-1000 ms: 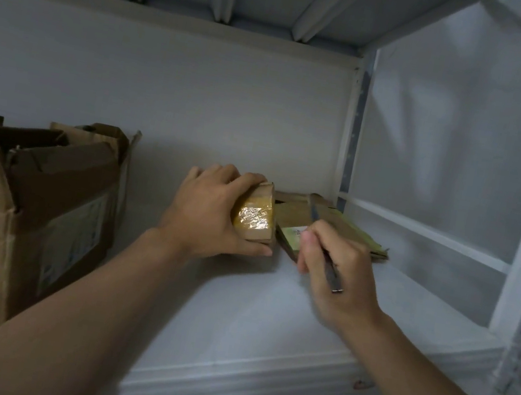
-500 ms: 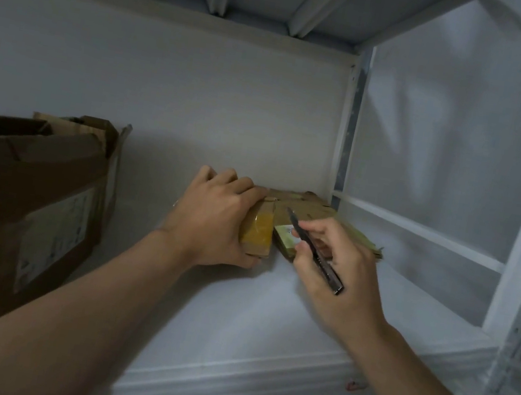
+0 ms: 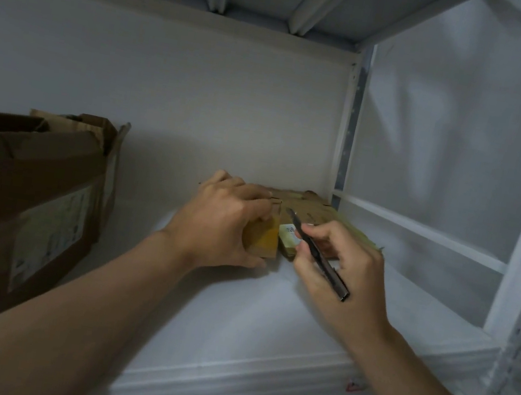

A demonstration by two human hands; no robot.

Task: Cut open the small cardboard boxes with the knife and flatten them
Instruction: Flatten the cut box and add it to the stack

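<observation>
One small box [image 3: 262,239] sits on the white shelf [image 3: 265,328], toward the back right corner, and the left hand [image 3: 220,225] has hold of it: fingers [image 3: 249,192] curled over the top, thumb along the bottom front edge. Its yellowish taped end faces the camera, shut, so what's inside can't be told.

Just right of it is the knife [image 3: 319,258], slim and dark, with its blade tip raised and aimed at the box's upper corner. Whether it touches the cardboard is hard to tell. The right hand [image 3: 345,275] grips it like a pen, fingers [image 3: 318,232] and thumb closed round the handle, with the butt end sticking out low and to the right.

Behind the knife a low pile of flat cardboard [image 3: 318,211] lies against the back wall and the corner post. The pale label [image 3: 287,232] on its nearest piece is right beside the box.

Well apart, at the left end of the shelf, stands a big carton [image 3: 41,196]. Its flaps are up and crumpled and there's a pale sticker on its side. The inside is in shadow, so its contents can't be made out.
</observation>
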